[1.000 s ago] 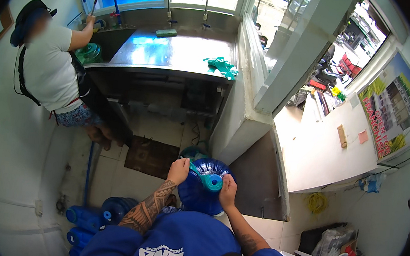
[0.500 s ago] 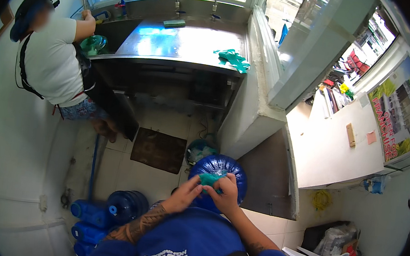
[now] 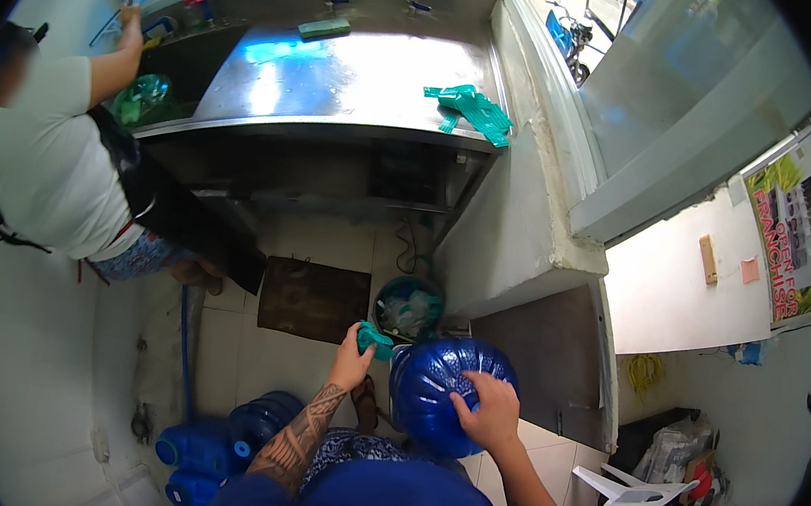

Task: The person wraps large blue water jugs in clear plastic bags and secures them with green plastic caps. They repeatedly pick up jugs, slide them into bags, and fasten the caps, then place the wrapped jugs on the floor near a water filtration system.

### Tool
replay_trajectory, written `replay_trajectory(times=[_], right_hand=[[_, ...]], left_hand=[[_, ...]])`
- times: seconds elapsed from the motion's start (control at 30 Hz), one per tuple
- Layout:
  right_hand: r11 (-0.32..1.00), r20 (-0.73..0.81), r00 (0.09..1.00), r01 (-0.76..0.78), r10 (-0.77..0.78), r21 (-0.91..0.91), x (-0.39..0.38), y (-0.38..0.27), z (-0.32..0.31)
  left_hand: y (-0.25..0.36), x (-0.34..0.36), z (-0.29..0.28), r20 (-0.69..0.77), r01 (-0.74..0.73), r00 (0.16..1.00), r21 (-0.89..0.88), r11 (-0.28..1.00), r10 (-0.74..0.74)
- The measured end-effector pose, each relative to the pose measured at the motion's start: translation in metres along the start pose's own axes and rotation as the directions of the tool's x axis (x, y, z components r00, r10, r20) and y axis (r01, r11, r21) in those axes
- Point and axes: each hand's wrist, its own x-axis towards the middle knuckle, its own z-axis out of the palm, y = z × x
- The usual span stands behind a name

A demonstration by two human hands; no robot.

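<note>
A green crumpled plastic piece [image 3: 374, 341] is held in the closed fingers of my left hand [image 3: 351, 354], left of a large ribbed blue water jug [image 3: 437, 419]. My right hand [image 3: 491, 408] rests on that jug with thumb and fingers apart and slightly bent; what lies under the fingertips is hidden. Behind the jug is a round bin [image 3: 408, 303] with crumpled clear plastic in it.
A co-worker [image 3: 61, 148] reaches over the sink [image 3: 163, 69] at left. Green plastic [image 3: 470, 112] and a sponge [image 3: 323, 29] lie on the steel counter [image 3: 345, 79]. Blue containers [image 3: 202, 449] are at lower left, a dark mat [image 3: 311, 302] ahead, a white chair [image 3: 626, 503] at lower right.
The green plastic has come off the jug's top and moved left in my left hand. My right hand is now lower and further right. The jug appears shifted right.
</note>
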Motion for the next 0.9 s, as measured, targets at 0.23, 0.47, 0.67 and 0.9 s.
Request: replay_trajectory(times=[0.23, 0.47, 0.67, 0.9], right_hand=[[0.996, 0.073, 0.994, -0.083, 0.081, 0.028, 0.004, 0.003, 0.006], [0.993, 0.045, 0.992, -0.117, 0.115, 0.033, 0.005, 0.002, 0.005], [0.994, 0.031, 0.994, -0.104, 0.102, 0.033, 0.006, 0.002, 0.006], [0.992, 0.030, 0.994, -0.104, 0.102, 0.075, 0.007, 0.001, 0.007]], left_hand=[[-0.064, 0.118, 0.082, 0.293, 0.092, 0.943, 0.224, 0.970, -0.157], [-0.065, 0.163, 0.128, 0.450, 0.037, 0.873, 0.322, 0.946, -0.187], [-0.118, 0.103, 0.102, 0.540, 0.147, 0.752, 0.422, 0.895, -0.378], [-0.192, -0.015, 0.028, 0.538, 0.086, 0.678, 0.618, 0.781, -0.501]])
